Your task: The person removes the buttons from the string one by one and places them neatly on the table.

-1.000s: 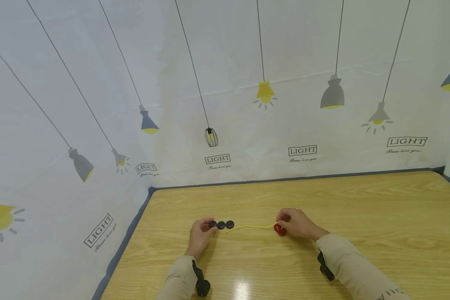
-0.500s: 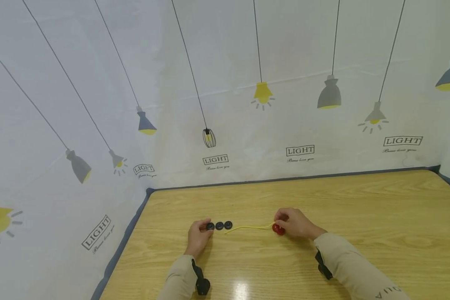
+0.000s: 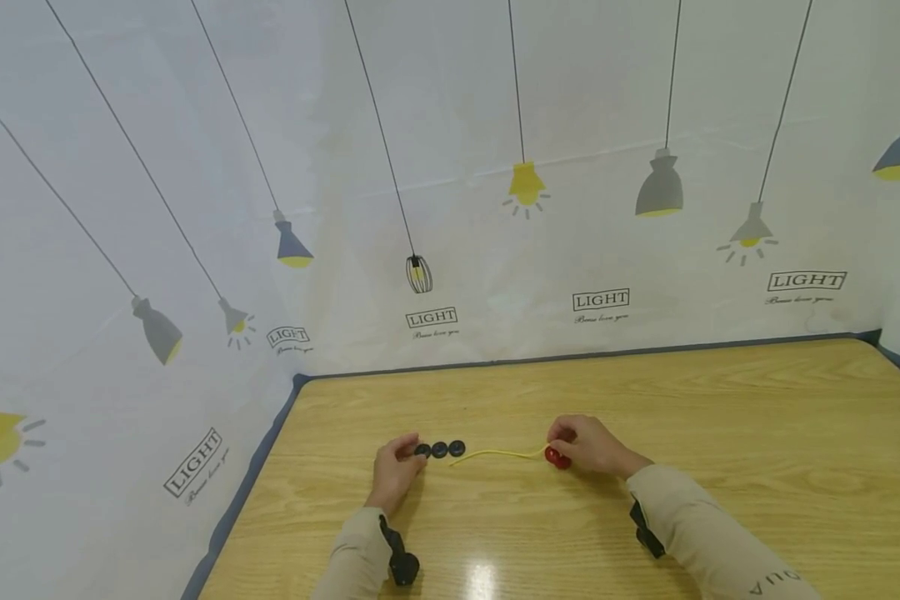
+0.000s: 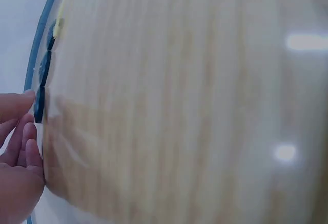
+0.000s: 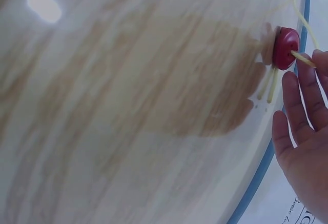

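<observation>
Three round black buttons (image 3: 439,450) lie in a row on the table. My left hand (image 3: 396,472) has its thumb and index finger around the leftmost one, and in the left wrist view the fingertips meet the end of the black row (image 4: 45,70). A yellow cord (image 3: 495,452) stretches from near the black buttons to my right hand (image 3: 596,446). The right thumb and index finger pinch the cord, whose end (image 5: 302,59) comes out of a hole in a red button (image 5: 285,48). Red buttons (image 3: 555,456) sit just under the right fingertips, partly hidden by them.
A wood-grain table (image 3: 645,392) has a blue edge along its back and left. Behind it stands a pale wall covering (image 3: 480,233) printed with hanging lamps. Black straps (image 3: 401,558) circle both wrists over beige sleeves.
The head view shifts slightly. Left fingers make a small movement at the leftmost black button, while the right hand keeps its pinch on the cord and the row stays in place.
</observation>
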Demonstrator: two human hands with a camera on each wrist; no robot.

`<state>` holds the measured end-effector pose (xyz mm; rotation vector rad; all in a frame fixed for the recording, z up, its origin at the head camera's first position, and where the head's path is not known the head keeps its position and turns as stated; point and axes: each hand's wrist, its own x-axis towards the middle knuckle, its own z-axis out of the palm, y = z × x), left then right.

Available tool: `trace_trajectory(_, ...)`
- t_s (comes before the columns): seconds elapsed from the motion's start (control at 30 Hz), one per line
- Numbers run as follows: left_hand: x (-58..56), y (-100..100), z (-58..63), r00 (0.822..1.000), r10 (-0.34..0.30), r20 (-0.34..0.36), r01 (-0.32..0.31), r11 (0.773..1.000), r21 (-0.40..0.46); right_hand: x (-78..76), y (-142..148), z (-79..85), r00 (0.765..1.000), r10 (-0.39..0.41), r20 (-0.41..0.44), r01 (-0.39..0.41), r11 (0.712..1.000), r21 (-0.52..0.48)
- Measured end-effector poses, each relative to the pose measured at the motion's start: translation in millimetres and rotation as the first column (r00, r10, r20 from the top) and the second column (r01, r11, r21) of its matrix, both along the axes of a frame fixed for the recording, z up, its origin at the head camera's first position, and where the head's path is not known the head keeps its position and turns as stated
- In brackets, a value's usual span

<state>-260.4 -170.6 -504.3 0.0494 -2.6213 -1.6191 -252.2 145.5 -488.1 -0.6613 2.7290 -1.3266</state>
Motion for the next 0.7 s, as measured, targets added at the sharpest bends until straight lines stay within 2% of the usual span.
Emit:
trace_trajectory(0.3, -4.3, 5, 7.3, 0.995, -0.036, -0.094, 0.043, 0.996, 0.072, -0.3, 0, -0.2, 1.000, -0.003, -0.002, 0.003, 1.000, 0.008)
trace_trajectory(0.43, -4.9, 20, 6.9, 0.983, -0.103, -0.155, 0.117, 0.989, 0.087, -1.0, 1, -0.1, 1.000, -0.002, 0.000, 0.002, 1.000, 0.002)
trace_trajectory(0.6, -2.3, 44, 6.2, 0.974, -0.168, -0.153, 0.182, 0.980, 0.084, -2.1, 1, 0.9, 1.000, 0.010, -0.005, -0.010, 1.000, -0.011)
trace_trajectory(0.67, 3.2, 54, 13.5, 0.972, -0.185, -0.142, 0.200, 0.975, 0.099, -2.4, 1, 0.9, 1.000, 0.015, -0.007, -0.015, 1.000, -0.013)
trace_trajectory(0.7, 3.8, 58, 13.4, 0.971, -0.195, -0.141, 0.210, 0.973, 0.101, -2.1, 0, 1.1, 1.000, 0.019, -0.008, -0.019, 1.000, -0.015)
